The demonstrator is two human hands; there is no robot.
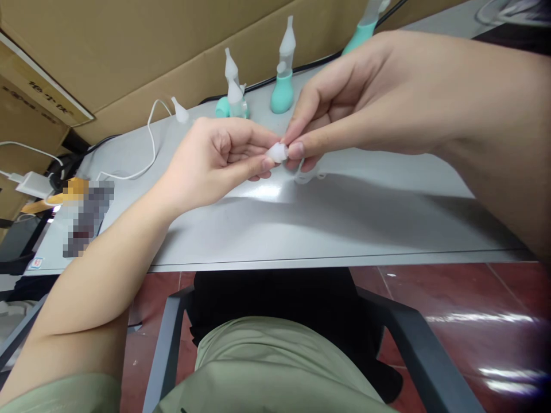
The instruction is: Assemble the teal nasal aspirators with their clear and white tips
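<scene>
A small translucent white nasal aspirator tip (277, 152) is pinched between both hands above the grey table. My left hand (224, 152) grips its left side between thumb and index finger. From the right, my right hand (365, 106) pinches the other end with thumb and fingertips, partly hiding it. Just below the right fingertips is a white looped piece (307, 175), partly covered; I cannot tell whether the hand touches it. Behind the hands stands a nasal aspirator (282, 92) with a teal bulb, clear chamber and white tip.
Left of it are a teal bulb (222, 107) and white-tipped parts (235, 92) close together. A loose white tip (179, 110) stands near a white cable (150, 155). Another aspirator (361, 35) is behind my right hand. Cardboard (142, 46) borders the grey table (258, 241).
</scene>
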